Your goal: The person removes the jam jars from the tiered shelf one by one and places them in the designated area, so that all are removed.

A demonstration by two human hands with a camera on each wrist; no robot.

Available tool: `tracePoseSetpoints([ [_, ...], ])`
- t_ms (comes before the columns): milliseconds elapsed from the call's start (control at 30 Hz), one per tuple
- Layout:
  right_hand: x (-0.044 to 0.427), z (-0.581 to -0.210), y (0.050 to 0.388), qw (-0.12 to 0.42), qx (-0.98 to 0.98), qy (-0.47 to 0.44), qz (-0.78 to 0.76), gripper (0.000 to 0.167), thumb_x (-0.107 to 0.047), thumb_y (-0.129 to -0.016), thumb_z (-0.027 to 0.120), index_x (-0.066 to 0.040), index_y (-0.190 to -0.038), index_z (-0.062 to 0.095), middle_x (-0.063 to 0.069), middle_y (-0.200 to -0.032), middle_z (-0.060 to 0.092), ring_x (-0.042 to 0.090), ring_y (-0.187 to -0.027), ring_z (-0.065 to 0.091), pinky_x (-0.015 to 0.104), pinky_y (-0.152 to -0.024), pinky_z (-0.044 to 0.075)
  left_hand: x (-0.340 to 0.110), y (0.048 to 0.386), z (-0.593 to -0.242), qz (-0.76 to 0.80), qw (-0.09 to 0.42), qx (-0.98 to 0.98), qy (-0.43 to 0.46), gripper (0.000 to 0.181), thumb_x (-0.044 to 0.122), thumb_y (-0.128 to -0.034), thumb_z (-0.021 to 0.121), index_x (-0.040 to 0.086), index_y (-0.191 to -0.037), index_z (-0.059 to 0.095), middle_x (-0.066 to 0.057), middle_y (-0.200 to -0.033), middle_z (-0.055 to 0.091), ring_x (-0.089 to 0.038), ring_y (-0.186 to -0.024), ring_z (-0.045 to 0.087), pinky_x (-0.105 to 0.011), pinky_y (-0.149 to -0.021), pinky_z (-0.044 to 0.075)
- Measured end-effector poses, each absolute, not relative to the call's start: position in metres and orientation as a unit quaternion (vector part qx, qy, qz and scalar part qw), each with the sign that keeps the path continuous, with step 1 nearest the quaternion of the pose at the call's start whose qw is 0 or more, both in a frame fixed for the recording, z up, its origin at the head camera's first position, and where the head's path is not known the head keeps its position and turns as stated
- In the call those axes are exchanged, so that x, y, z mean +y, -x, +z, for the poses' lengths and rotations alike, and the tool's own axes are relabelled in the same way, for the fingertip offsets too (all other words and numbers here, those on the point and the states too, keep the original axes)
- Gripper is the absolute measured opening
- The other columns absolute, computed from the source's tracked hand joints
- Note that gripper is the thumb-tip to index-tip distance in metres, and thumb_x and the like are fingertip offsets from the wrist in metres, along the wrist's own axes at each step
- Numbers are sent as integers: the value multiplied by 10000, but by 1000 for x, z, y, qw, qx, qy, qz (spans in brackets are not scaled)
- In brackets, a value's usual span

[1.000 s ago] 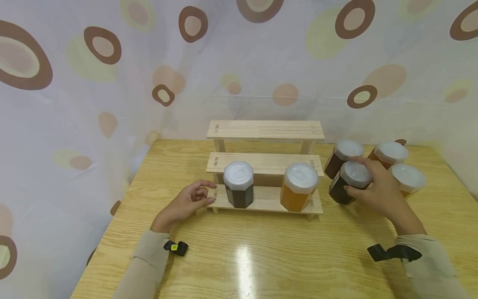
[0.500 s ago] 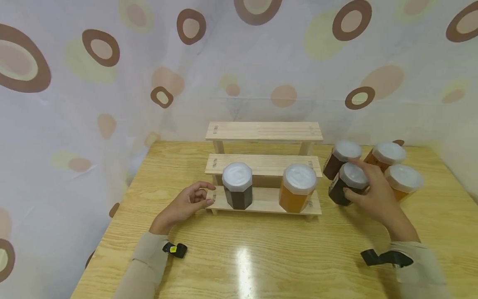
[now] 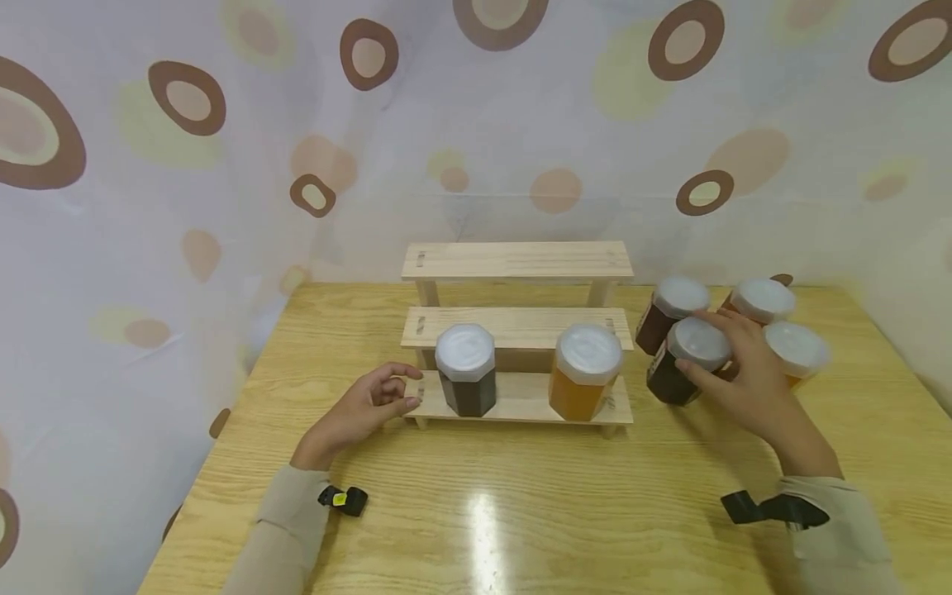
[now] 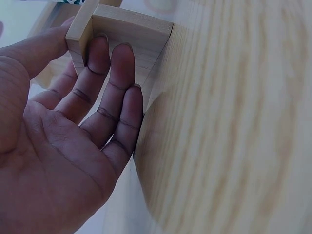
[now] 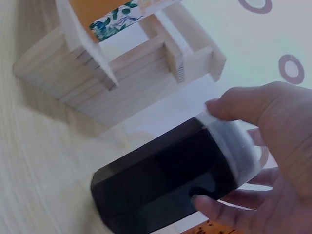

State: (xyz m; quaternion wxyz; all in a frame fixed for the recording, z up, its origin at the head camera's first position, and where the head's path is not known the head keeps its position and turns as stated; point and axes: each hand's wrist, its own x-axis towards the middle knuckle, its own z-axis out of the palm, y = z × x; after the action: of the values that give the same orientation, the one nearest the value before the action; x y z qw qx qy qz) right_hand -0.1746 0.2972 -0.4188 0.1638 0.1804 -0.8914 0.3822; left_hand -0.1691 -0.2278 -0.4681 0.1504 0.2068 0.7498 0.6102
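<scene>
In the head view my right hand (image 3: 744, 372) holds a dark jar (image 3: 673, 376) at its pale lid, thumb on the near side, fingers on the far side. The right wrist view shows the same black octagonal jar (image 5: 161, 180) with my thumb and fingers around the lid. My left hand (image 3: 364, 413) is at the left end of the three-tier wooden rack (image 3: 516, 326), thumb and fingers about the lowest board's end (image 4: 80, 34). On that lowest tier stand another dark jar (image 3: 470, 392) and an amber jar (image 3: 576, 397).
Behind the held jar stands a dark brown jar (image 3: 654, 326). Two amber jars with pale lids, one at the back (image 3: 763, 299) and one in front (image 3: 796, 347), are to its right. A patterned cloth (image 3: 476, 124) hangs behind the wooden table (image 3: 416, 512).
The right thumb has moved up the dark jar to its lid edge. My left hand stays at the rack's end. The whole head view has shifted slightly.
</scene>
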Motion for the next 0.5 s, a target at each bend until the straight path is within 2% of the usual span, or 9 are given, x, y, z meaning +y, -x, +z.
tracePoseSetpoints([
  [33,295,-417,176,167,-888,-180,389,651,47,-837,806,57,-1426,529,362,-1479,371,539,-1232,395,216,-790,473,-230,167,-467,610,150,751,-203,392,20,-1018,645,-36,-1384,515,-81,-863,603,-224,-766,554,-288,-719,494],
  [100,289,-413,178,175,-880,-186,400,614,51,-848,792,66,-1410,545,340,-1467,373,440,-1177,419,85,-657,409,-235,164,-466,611,147,753,-194,393,31,-1019,648,-25,-1386,518,-80,-861,604,-221,-773,558,-288,-726,495],
  [233,277,-406,177,210,-870,-192,403,605,75,-830,796,55,-1395,580,267,-1489,411,110,-1173,426,53,-664,424,-241,160,-466,613,141,754,-188,400,27,-1017,650,-22,-1392,519,-82,-865,613,-225,-779,564,-287,-730,500],
  [300,273,-401,175,228,-865,-196,403,619,80,-826,800,32,-1405,586,247,-1525,405,29,-1259,414,35,-708,420,-243,159,-467,613,136,756,-187,397,10,-1013,647,-28,-1388,521,-84,-863,616,-232,-771,564,-288,-724,505],
  [333,271,-399,173,236,-862,-196,404,630,85,-826,798,16,-1414,585,232,-1551,389,-1,-1297,395,29,-728,420,-242,160,-467,613,136,756,-187,396,8,-1013,647,-23,-1388,524,-84,-866,619,-234,-773,566,-288,-726,508],
  [400,270,-394,168,255,-853,-205,407,658,112,-811,793,8,-1425,581,209,-1551,401,30,-1343,401,24,-746,422,-239,161,-468,611,140,757,-186,394,22,-1016,649,-1,-1392,531,-81,-871,620,-236,-773,562,-290,-730,510],
  [500,269,-390,159,273,-843,-216,411,696,126,-794,787,-5,-1442,572,129,-1546,431,46,-1311,437,23,-736,418,-233,166,-468,607,152,757,-186,389,71,-1027,656,38,-1397,542,-76,-893,624,-224,-786,558,-298,-748,506],
])
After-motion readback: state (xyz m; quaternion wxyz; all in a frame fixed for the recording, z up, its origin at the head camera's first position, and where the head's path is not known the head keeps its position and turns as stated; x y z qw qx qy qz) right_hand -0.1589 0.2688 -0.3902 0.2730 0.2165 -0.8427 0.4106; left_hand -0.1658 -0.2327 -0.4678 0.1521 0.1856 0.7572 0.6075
